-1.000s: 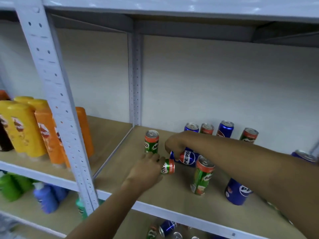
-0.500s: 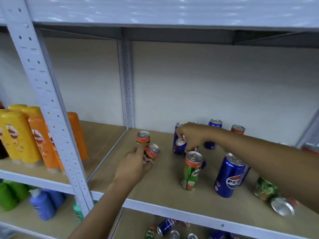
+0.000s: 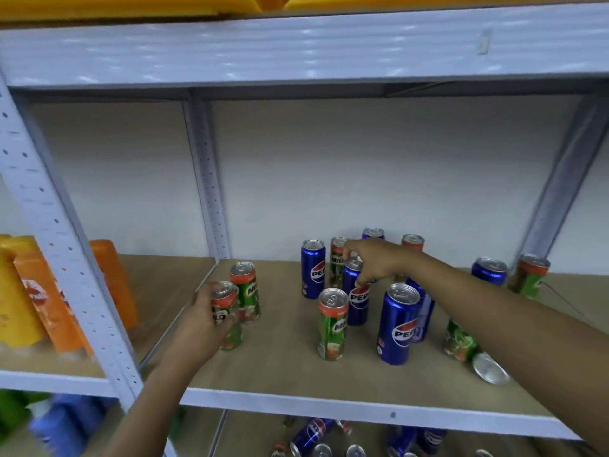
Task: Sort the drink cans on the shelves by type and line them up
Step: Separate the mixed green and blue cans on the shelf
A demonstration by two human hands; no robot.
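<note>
My left hand point(image 3: 201, 321) grips an upright green Milo can point(image 3: 227, 316) at the shelf's left front, right beside a second upright Milo can point(image 3: 245, 291). My right hand point(image 3: 372, 262) reaches into the middle cluster and pinches the top of a blue Pepsi can point(image 3: 356, 298). Around it stand another Pepsi can point(image 3: 313, 268), a Milo can point(image 3: 336, 265) behind, a Milo can point(image 3: 333, 324) in front and a large Pepsi can point(image 3: 397, 324). A Milo can point(image 3: 471, 351) lies on its side under my right forearm.
More cans stand at the back and right: a Pepsi can point(image 3: 489, 270) and a Milo can point(image 3: 530, 275). The wooden shelf board point(image 3: 280, 367) has white steel posts point(image 3: 62, 245). Orange and yellow bottles point(image 3: 43, 298) fill the left bay. Cans lie on the shelf below point(image 3: 313, 433).
My left hand has stood its Milo can upright next to the other Milo can. My right hand has shifted onto a Pepsi can in the middle. The camera has come closer.
</note>
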